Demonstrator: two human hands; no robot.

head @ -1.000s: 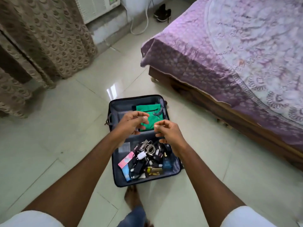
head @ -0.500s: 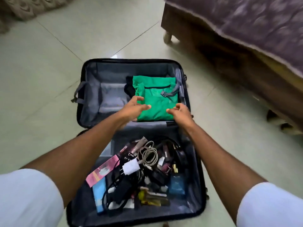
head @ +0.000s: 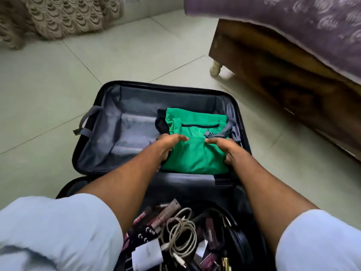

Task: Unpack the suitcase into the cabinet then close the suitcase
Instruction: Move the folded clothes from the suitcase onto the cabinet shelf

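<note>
A black suitcase (head: pixel 88 122) lies open on the floor with grey lining. In its far half sits a folded green garment (head: pixel 195 159) on top of a dark garment (head: pixel 161 124). My left hand (head: pixel 168 146) grips the green garment's left edge, fingers on top and thumb tucked at the side. At the garment's right edge my right hand (head: pixel 224 150) holds it the same way. The near half holds a coiled beige cable (head: pixel 181 227), a white charger (head: pixel 146 255) and several small items. No cabinet is in view.
A wooden bed (head: pixel 273 71) with a purple cover stands close on the right, its pale foot (head: pixel 215 67) near the suitcase corner. A patterned curtain (head: pixel 58 16) hangs at the back left. Tiled floor lies to the left of the suitcase.
I have bent down closer to the suitcase. Both hands dropped from above it onto the green garment and now grip its two sides.
</note>
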